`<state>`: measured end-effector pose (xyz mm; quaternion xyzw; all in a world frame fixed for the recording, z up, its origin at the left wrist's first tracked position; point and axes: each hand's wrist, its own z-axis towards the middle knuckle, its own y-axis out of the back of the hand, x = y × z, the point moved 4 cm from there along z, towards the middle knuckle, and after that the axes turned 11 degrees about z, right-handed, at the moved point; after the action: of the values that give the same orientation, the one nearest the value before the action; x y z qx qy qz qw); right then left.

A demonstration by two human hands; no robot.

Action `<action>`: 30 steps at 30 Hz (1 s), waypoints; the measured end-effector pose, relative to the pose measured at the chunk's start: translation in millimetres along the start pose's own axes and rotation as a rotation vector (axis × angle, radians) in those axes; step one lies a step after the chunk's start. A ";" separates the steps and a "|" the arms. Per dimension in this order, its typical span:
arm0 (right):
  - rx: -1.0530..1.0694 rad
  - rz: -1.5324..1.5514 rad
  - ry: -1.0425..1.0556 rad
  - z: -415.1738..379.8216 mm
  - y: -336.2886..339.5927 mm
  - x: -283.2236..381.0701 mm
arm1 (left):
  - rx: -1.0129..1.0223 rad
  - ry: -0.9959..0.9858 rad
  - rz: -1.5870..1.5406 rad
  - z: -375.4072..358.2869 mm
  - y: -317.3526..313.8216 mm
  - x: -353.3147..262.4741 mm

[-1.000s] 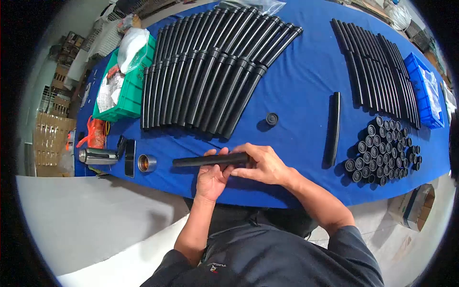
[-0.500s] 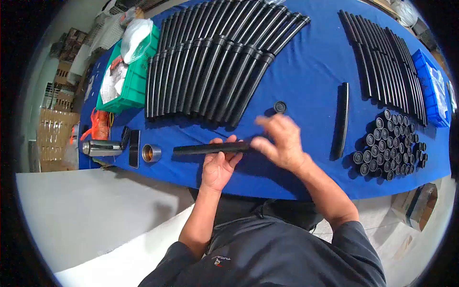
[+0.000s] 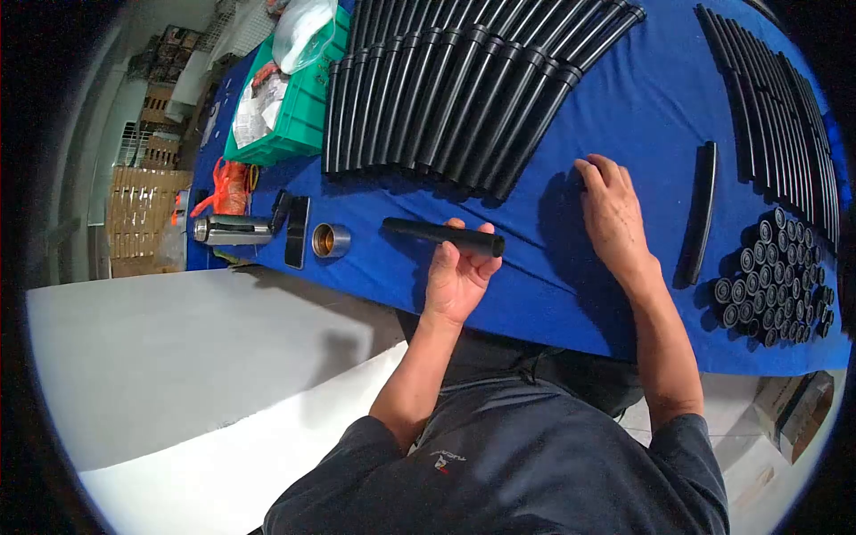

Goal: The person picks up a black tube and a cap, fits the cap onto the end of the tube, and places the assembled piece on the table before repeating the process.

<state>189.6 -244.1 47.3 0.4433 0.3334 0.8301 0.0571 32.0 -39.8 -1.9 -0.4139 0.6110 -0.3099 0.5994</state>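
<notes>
Here, head view, one entry: green crate (image 3: 299, 125) at the far left of the blue tabletop (image 3: 553, 267), holding printed papers and a clear plastic bag that bulges over its rim; contents beneath these not readable. Short metal cup (image 3: 331, 241), open end showing a coppery inside, standing just beside a flat dark phone-like slab (image 3: 297, 232) and a lying steel flask (image 3: 232, 230). Black tube (image 3: 443, 235), lying level above the near tabletop, held in the left hand (image 3: 456, 276): fingers curled up around its right half from below, thumb on the near side, the left end sticking out free toward the cup. Right hand (image 3: 613, 214) flat on the cloth, palm down, fingers stretched and loosely spread, gripping nothing, well apart from the tube and just short of a lone black tube (image 3: 700, 212). Large fan of long black tubes (image 3: 464, 89) beyond both hands, top cut off by the frame. Cluster of small black caps (image 3: 774, 276) at right, count not readable; further tube row (image 3: 785, 116) partly lost at the dark lens edge.
</notes>
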 end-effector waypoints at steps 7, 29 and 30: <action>0.368 0.995 -0.459 -14.1 -34.2 12.7 | -0.059 -0.090 0.246 4.8 -7.8 0.4; 0.330 0.762 -0.155 -19.6 -35.4 45.1 | -0.184 -0.191 0.451 4.4 -18.9 4.2; 0.323 0.755 -0.144 -20.1 -35.6 45.5 | -0.186 -0.191 0.456 4.1 -19.0 4.5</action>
<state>139.6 -209.1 49.8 0.5945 0.2685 0.6967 -0.2986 38.9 -52.1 12.2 -0.3463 0.6550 -0.0691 0.6680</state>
